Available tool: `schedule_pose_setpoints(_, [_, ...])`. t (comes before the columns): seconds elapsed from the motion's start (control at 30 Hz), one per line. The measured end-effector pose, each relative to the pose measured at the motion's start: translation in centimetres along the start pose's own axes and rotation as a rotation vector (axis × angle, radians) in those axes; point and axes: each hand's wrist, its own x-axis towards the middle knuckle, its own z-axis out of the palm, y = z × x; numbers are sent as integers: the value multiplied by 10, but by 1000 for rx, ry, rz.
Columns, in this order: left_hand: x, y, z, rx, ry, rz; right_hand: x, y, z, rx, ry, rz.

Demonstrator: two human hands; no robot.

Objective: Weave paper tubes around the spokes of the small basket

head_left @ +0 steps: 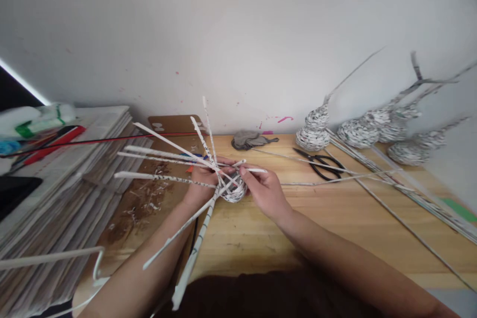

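Between my two hands is a small round woven paper basket (234,194), made of rolled newspaper strips. Several long paper tubes (164,154) fan out from it to the left, upward and toward me. My left hand (203,176) is closed around its far left side, its fingers partly hidden behind the tubes. On the right rim, my right hand (263,189) pinches a short paper tube end (257,170) between thumb and fingers. A long thin paper tube (305,184) runs off to the right from behind my right hand.
Finished woven gourd shapes (313,131) stand at the back right by the wall. Black-handled scissors (322,166) and a grey cloth (251,140) lie behind my hands. Loose paper tubes (402,203) cross the table's right. A tall newspaper stack (55,208) is at left, beside paper scraps (137,208).
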Motion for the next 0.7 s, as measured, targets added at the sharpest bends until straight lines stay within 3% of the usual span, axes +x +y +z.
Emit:
schedule_pose_setpoints(0.17, [1,8,-8,152,-20,211,-10,-18,-4,-243,23,-263])
schedule_pose_setpoints(0.3, [3,4,-17,160,-89,296,-16,-29,-5,-410,17,-431])
schedule_pose_setpoints(0.5, [5,-6,-24,85,-146,290,-21,-33,-7,-554,-46,-532])
schedule_pose_setpoints(0.7, [5,0,-21,89,-167,323,-22,-29,-9,-655,-48,-576])
